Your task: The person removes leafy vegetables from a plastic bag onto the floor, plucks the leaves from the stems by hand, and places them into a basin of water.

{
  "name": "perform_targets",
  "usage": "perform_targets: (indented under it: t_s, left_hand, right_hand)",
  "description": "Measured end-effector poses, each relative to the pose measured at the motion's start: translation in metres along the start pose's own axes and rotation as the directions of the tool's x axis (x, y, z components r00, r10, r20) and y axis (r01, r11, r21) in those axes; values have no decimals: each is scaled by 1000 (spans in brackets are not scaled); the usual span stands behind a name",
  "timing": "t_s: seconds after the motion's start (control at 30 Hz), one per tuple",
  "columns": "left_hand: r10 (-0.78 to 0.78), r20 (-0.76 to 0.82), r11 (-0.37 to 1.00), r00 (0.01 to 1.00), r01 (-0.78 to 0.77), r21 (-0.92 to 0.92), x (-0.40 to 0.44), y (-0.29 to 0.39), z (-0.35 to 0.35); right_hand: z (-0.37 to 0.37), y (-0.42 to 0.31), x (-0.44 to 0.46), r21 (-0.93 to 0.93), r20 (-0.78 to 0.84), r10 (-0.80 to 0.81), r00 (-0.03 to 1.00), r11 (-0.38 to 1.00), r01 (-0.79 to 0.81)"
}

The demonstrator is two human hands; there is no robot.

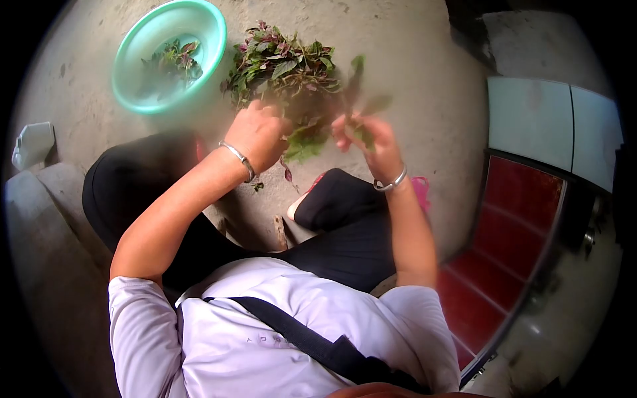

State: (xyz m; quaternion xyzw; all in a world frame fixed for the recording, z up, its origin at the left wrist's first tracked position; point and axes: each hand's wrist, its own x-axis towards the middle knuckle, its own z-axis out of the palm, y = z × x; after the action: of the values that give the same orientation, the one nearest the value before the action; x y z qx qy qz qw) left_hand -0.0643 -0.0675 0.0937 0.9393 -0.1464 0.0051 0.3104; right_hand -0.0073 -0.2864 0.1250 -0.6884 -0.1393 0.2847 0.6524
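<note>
Pile and hands, viewed by an onlooker in the room. The pile [282, 66] of leafy greens lies on the floor [411, 79] directly ahead of both hands, broader across than deep as far as blur allows. The left hand [262, 132], fingers curled, is the nearer, overlapping the pile's near edge; whether it grips anything I cannot tell. The right hand [378, 142], set off to the right, pinches a sprig [356, 73] between thumb and fingers, its long axis pointing away from the body. Bright leaves [305, 146] occupy the gap between the hands. The basin [136, 53], a few greens [178, 61] inside, stands just left of the pile, on the left hand's side. Bare floor extends right of the pile; the bent legs [345, 205] bound the near side.
</note>
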Motion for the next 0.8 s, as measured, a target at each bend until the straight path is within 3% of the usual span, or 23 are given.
perform_targets:
  t_s: [0.1,0.2,0.23,0.33,0.37,0.47,0.5,0.7,0.8]
  left_hand:
    - [-94,135,995,986,91,28,11,2,-17]
    - [-172,108,915,979,199,-351,19,3,-23]
    - [-207,148,698,967,252,-670,20,1,-17]
    - [-274,413,240,868,478,-845,25,14,-29]
    - [-259,445,166,857,493,-854,24,18,-32]
    - [-232,459,196,857,504,-841,20,3,-12]
    - [-180,476,104,861,498,-861,19,3,-16]
    - [-301,519,13,800,548,-836,22,2,-15]
    - [-265,504,8,822,524,-851,22,2,-15]
  right_hand:
    - [-1,-3,0,-30,87,34,996,999,-32]
    - [-2,0,0,-68,119,74,990,996,-66]
    - [-2,2,0,-81,115,90,989,993,-81]
    - [5,-4,1,-54,193,191,963,981,-184]
    - [7,-2,0,-89,200,227,953,973,-213]
    - [11,-1,-2,-120,237,314,919,948,-293]
    - [10,5,-1,-131,260,320,911,946,-295]
    - [10,1,1,-49,182,321,930,947,-317]
    - [10,-1,1,-17,216,280,935,959,-283]
